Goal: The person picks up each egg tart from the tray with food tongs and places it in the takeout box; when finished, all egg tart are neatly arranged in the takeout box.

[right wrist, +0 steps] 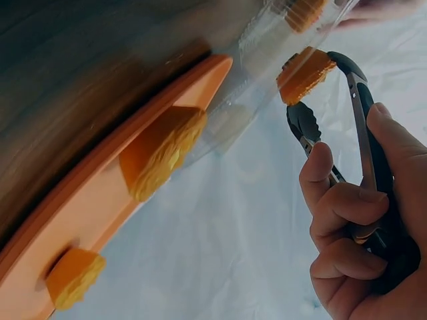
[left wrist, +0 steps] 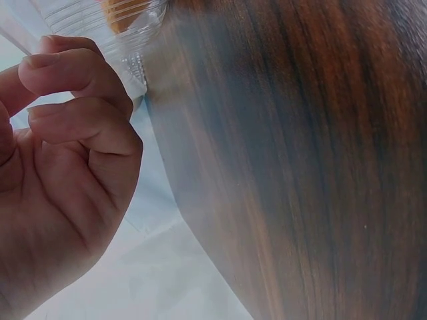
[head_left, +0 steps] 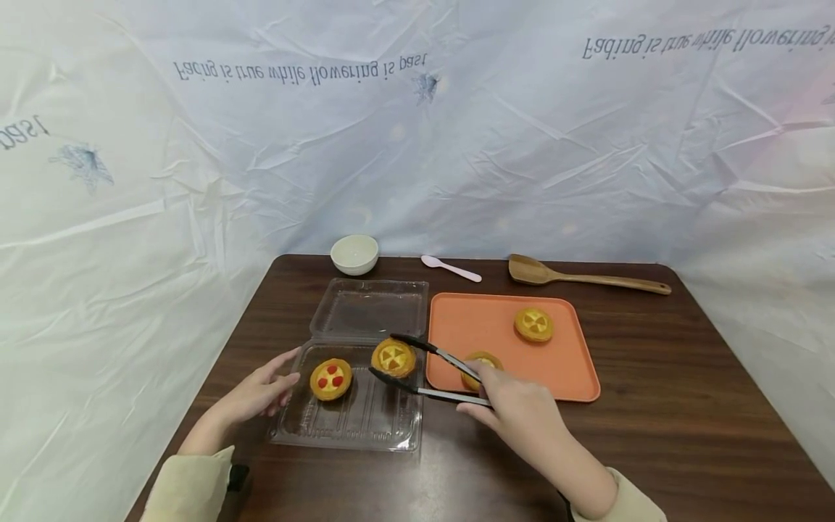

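My right hand (head_left: pixel 525 413) grips black-and-silver tongs (head_left: pixel 450 395). Their tips flank an egg tart (head_left: pixel 393 358) with yellow wedge pieces on top, at the right side of a clear plastic container (head_left: pixel 352 435); whether both tips press on it I cannot tell. Inside the container, to the left, sits a tart with red pieces (head_left: pixel 330 379). My left hand (head_left: pixel 254 391) is at the container's left rim, index finger extended and thumb over the edge. In the left wrist view, the other fingers (left wrist: pixel 87 127) are loosely bent and the contact is hidden.
An orange tray (head_left: pixel 457 319) lies right of the container, holding a tart (head_left: pixel 533 324) and another tart (head_left: pixel 483 359) partly behind my right hand. Along the back edge are a white bowl (head_left: pixel 354 255), a pink spoon (head_left: pixel 451 268) and a wooden spatula (head_left: pixel 587 278).
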`<state>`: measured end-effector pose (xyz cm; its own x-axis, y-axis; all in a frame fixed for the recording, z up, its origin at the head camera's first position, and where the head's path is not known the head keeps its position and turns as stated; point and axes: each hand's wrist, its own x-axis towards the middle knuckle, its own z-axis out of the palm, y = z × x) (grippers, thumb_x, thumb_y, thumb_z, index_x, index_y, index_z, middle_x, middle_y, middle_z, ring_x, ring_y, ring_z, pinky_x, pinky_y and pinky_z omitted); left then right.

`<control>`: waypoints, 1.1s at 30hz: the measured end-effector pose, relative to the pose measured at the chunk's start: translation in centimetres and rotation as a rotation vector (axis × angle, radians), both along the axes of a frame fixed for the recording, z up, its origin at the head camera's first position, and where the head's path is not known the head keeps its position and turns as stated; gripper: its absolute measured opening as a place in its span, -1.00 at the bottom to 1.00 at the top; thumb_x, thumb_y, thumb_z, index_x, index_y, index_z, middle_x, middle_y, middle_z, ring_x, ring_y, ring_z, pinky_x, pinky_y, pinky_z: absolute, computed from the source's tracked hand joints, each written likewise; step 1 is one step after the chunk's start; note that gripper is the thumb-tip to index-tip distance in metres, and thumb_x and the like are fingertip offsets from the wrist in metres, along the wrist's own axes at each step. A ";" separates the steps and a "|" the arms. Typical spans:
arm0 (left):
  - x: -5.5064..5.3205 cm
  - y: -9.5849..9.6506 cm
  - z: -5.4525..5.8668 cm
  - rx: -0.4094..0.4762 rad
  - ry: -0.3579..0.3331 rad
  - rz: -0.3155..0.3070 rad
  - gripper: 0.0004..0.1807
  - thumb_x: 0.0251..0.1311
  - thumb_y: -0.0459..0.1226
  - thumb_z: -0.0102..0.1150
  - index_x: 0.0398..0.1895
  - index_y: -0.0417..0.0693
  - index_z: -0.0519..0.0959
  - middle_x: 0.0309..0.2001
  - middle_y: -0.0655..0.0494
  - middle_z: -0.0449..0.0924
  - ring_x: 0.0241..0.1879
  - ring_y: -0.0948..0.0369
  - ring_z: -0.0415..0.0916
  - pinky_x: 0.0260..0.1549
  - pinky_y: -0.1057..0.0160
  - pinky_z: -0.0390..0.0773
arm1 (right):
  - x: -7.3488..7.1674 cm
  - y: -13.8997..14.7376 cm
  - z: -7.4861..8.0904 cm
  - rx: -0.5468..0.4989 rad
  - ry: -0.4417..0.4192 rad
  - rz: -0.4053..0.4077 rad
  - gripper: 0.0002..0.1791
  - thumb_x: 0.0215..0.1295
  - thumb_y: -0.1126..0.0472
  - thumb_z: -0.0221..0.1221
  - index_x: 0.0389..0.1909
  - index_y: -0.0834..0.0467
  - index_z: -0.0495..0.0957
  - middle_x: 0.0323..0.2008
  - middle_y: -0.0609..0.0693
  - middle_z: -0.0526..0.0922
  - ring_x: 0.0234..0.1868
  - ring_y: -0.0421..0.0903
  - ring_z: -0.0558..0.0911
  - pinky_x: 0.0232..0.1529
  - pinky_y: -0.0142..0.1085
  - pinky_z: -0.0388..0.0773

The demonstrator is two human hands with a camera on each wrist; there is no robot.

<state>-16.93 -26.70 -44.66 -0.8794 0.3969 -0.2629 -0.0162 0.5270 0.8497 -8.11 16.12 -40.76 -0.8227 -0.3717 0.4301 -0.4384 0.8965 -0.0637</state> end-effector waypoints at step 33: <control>0.1 -0.2 -0.2 0.035 -0.016 -0.011 -0.33 0.46 -0.22 -0.07 0.50 -0.19 -0.08 -0.58 0.00 0.39 -0.70 0.20 0.25 -0.70 0.29 0.32 | -0.2 -2.2 -2.1 0.007 0.010 0.048 -0.26 0.05 -0.36 0.24 0.10 0.08 0.48 -0.34 -0.15 0.66 -0.73 -0.34 0.33 -0.78 -0.43 0.11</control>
